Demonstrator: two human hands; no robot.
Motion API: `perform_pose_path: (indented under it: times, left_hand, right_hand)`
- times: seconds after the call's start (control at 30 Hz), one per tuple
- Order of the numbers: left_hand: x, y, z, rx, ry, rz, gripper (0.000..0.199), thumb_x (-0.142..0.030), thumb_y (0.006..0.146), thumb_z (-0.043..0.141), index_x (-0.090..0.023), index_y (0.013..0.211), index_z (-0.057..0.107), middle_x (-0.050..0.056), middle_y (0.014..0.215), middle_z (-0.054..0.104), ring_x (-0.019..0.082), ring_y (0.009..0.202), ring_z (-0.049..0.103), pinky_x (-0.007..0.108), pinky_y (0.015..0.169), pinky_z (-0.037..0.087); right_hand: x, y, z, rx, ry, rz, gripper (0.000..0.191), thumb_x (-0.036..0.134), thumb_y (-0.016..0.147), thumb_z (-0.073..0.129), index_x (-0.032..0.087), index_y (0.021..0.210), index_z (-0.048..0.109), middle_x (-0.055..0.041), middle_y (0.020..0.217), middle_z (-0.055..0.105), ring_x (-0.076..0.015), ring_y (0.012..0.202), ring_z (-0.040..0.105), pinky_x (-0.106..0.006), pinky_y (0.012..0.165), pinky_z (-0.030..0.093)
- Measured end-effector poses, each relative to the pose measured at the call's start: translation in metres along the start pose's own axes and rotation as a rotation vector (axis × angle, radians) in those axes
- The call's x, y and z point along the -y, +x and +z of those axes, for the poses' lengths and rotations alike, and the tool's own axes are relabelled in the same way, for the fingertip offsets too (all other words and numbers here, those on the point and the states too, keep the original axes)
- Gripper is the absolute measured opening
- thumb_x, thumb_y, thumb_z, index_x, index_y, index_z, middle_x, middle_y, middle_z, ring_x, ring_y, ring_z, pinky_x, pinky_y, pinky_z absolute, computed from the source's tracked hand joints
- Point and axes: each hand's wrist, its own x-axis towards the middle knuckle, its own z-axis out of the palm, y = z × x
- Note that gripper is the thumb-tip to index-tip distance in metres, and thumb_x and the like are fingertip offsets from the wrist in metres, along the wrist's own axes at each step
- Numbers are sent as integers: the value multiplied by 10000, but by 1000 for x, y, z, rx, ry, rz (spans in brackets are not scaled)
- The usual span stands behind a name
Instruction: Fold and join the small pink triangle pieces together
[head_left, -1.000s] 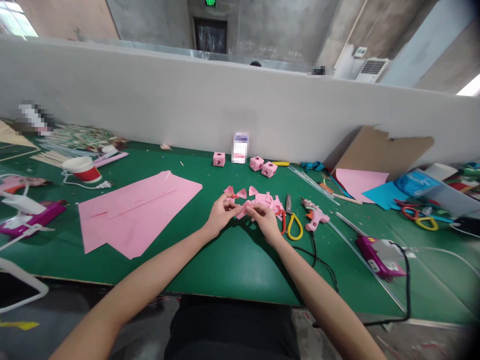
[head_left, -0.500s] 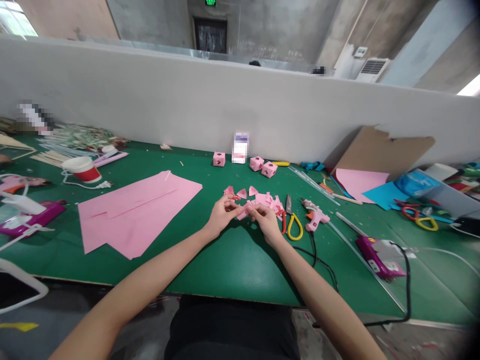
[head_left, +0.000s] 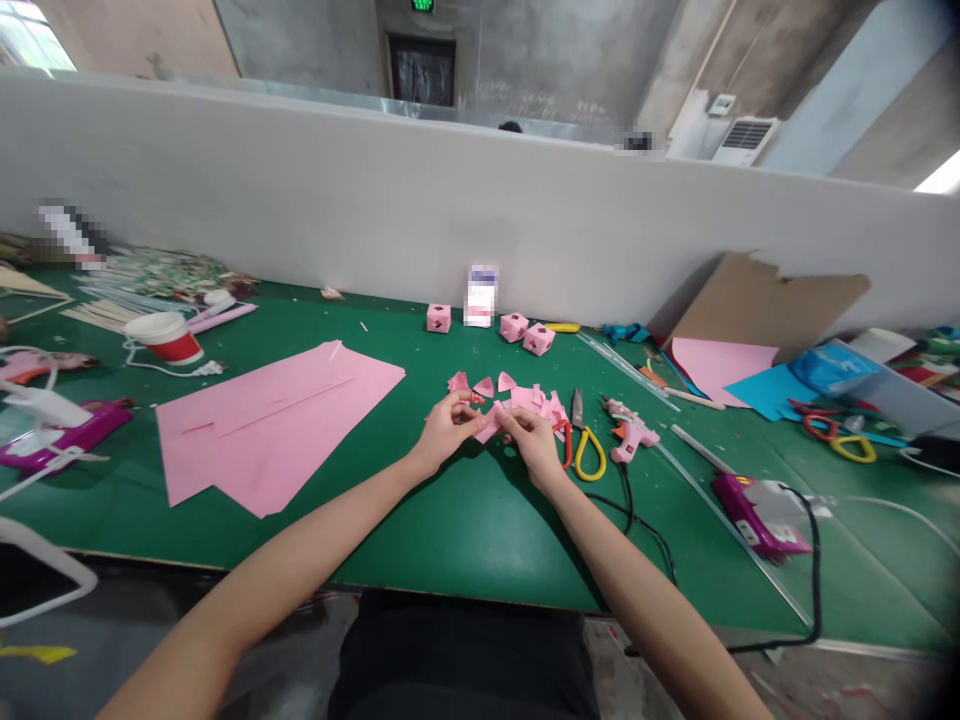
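Between my two hands is a small piece of pink paper (head_left: 487, 428), pinched from both sides just above the green table. My left hand (head_left: 448, 430) has its thumb and fingers closed on the left side of the paper. At the other side, my right hand (head_left: 529, 436) grips it with thumb and forefinger. Small folded pink paper pieces (head_left: 484, 386) lie just beyond my fingers. A pile of cut pink paper strips (head_left: 541, 400) is beside my right hand, next to scissors (head_left: 589, 452) with red and yellow handles.
Pink paper sheets (head_left: 277, 430) lie at left, near a paper cup (head_left: 163, 338). Pink paper cubes (head_left: 439, 319) stand by the partition (head_left: 360, 200). To the right are a glue gun (head_left: 631, 432) with a black cord and a purple power strip (head_left: 757, 515).
Both hands stay in nearly the same place with the pink paper between them. Only slight finger movement shows.
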Motion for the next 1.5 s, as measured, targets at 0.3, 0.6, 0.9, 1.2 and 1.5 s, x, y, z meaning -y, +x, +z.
perform_pose_path:
  times: [0.3,0.6,0.9,1.2,1.5]
  left_hand:
    - [1,1,-1,-26,-27,-17,431,-280,655,776,-155,1000,549,-12,705,649,129,664,619,261,694,463]
    - [-4,-1,2,-51,-121,-82,490,-252,644,781,-157,1044,514,-23,706,657,126,672,636,268,712,492]
    - [-11,-2,0,-88,-210,-129,627,-268,611,816,-158,1131,482,-24,707,656,119,624,625,262,667,483]
    - [-13,-3,1,-111,-239,-152,667,-257,597,828,-150,1157,484,-6,720,664,124,653,622,247,655,470]
    - [-13,-1,0,-150,-287,-138,645,-251,598,822,-155,1142,490,-16,701,664,101,583,602,236,628,476]
  right_hand:
    - [3,0,2,18,32,97,391,530,633,770,186,799,684,-17,708,649,-144,593,596,-270,535,529]
    - [0,-3,4,59,21,112,362,502,642,780,170,660,636,-9,592,624,-135,531,594,-272,530,541]
    - [5,-5,7,113,16,110,364,522,672,751,170,757,706,-32,696,656,-149,645,628,-269,580,560]
    - [6,-6,10,59,-34,47,359,515,693,734,160,723,688,-16,631,642,-128,543,590,-250,511,524]
    - [7,-8,12,151,2,98,358,503,689,735,168,809,701,-39,739,702,-155,664,659,-231,525,509]
